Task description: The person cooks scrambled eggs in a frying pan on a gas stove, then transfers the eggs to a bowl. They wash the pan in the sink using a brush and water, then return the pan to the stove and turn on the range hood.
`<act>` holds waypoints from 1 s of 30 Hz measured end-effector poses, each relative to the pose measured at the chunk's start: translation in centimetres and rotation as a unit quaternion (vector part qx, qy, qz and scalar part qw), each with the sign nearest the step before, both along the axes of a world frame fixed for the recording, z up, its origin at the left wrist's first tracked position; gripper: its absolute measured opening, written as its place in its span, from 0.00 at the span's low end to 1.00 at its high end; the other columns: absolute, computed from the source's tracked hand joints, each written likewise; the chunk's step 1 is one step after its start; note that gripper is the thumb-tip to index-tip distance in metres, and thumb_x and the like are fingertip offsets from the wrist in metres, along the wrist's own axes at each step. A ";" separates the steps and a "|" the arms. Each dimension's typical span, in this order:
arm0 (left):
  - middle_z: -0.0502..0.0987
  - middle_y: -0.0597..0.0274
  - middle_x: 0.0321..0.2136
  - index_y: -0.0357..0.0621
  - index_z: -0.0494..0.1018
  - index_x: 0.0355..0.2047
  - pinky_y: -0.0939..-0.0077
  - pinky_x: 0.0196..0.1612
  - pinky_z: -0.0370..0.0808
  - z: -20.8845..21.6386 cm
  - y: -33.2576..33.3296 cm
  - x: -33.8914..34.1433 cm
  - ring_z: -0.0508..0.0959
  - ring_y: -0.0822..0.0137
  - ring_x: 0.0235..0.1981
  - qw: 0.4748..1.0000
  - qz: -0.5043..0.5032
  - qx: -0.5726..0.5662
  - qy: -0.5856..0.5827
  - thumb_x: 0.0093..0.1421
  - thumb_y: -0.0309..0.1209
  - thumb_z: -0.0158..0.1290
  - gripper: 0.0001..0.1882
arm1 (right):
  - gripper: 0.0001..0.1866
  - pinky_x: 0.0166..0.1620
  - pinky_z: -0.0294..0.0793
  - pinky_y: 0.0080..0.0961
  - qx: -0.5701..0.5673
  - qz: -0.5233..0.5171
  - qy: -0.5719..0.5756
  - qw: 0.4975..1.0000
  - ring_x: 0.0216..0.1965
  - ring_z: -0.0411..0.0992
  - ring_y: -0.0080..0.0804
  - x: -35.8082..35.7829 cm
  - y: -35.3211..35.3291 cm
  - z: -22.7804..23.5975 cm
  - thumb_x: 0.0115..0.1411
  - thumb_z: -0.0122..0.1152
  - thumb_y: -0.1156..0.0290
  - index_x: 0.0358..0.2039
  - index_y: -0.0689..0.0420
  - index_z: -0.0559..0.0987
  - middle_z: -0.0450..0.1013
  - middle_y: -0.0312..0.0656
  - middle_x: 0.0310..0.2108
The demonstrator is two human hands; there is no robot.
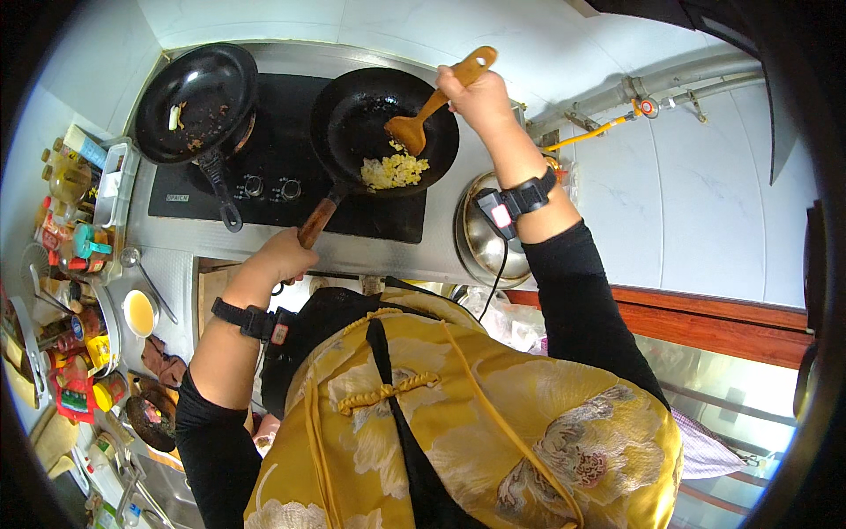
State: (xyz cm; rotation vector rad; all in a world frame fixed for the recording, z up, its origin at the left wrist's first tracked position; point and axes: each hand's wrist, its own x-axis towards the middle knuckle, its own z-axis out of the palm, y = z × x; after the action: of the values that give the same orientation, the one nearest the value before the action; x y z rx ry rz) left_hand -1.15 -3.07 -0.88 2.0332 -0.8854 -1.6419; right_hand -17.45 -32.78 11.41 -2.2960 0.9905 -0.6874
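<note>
My left hand (284, 256) is closed round the wooden handle (319, 220) of a black wok (339, 115) on the right side of the hob. In my right hand (480, 95) is a wooden spatula (432, 106), gripped near the top of its handle. Its blade rests inside the wok, touching or just above the far edge of a small heap of pale yellow, crumbly food (394, 171), which looks like rice with egg. The heap lies in the near part of the wok.
A second black pan (198, 110) with brown scraps stands on the left burner. Right of the hob are stacked steel pans (480, 225). Bottles and jars (70, 181) crowd the left side, near a bowl of yellow liquid (140, 314) and a ladle (152, 278). A yellow gas hose (590, 135) runs along the wall.
</note>
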 end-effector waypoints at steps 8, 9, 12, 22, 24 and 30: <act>0.72 0.57 0.16 0.34 0.66 0.39 0.72 0.14 0.69 0.1 0.0 0.0 0.73 0.66 0.13 1.000 -0.004 0.000 0.005 0.50 0.29 0.53 0.17 | 0.16 0.23 0.72 0.21 -0.066 0.006 0.027 0.997 0.16 0.71 0.20 -0.2 -0.2 -0.5 0.57 0.61 0.58 0.24 0.59 0.79 0.72 0.35 0.15; 0.72 0.57 0.16 0.34 0.66 0.39 0.72 0.14 0.69 0.2 -0.2 0.1 0.73 0.66 0.13 1.000 -0.004 0.000 0.003 0.50 0.29 0.53 0.17 | 0.17 0.24 0.72 0.21 -0.061 -0.021 0.015 0.998 0.16 0.71 0.21 -0.3 -0.2 -0.5 0.57 0.61 0.58 0.23 0.59 0.79 0.72 0.36 0.15; 0.72 0.57 0.16 0.33 0.67 0.39 0.73 0.14 0.69 0.3 -0.1 0.0 0.73 0.66 0.13 1.000 -0.007 0.012 0.005 0.50 0.29 0.53 0.17 | 0.17 0.23 0.71 0.21 0.080 -0.074 0.016 0.994 0.16 0.71 0.22 -0.5 -0.5 -0.3 0.57 0.61 0.57 0.22 0.60 0.79 0.73 0.37 0.16; 0.72 0.57 0.15 0.32 0.66 0.40 0.73 0.14 0.70 0.8 -0.3 -0.2 0.73 0.67 0.13 1.000 -0.005 0.010 -0.002 0.49 0.29 0.54 0.19 | 0.17 0.24 0.72 0.21 -0.019 -0.048 0.041 0.998 0.17 0.72 0.23 -0.2 -2.4 -0.9 0.57 0.61 0.57 0.26 0.60 0.80 0.75 0.38 0.18; 0.72 0.57 0.15 0.32 0.66 0.40 0.73 0.14 0.70 0.6 -0.1 -0.4 0.73 0.67 0.13 1.000 -0.002 0.014 -0.001 0.49 0.29 0.54 0.19 | 0.17 0.24 0.72 0.21 -0.047 -0.017 0.031 0.998 0.17 0.72 0.23 -0.3 -2.5 -1.1 0.56 0.62 0.57 0.27 0.60 0.80 0.75 0.38 0.18; 0.72 0.57 0.15 0.31 0.66 0.40 0.73 0.14 0.70 0.4 -0.1 -0.2 0.73 0.67 0.13 1.000 0.006 0.011 0.005 0.49 0.29 0.54 0.19 | 0.16 0.30 0.73 0.23 -0.013 -0.018 0.070 0.997 0.22 0.74 0.25 -0.3 -1.6 -0.5 0.53 0.63 0.57 0.26 0.59 0.80 0.75 0.39 0.20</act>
State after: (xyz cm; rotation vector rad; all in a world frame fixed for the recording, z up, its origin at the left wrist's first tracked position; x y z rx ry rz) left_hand -1.35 -3.19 -0.51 2.0399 -0.8539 -1.6619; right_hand -17.74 -34.35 10.88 -2.3818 1.0934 -0.5638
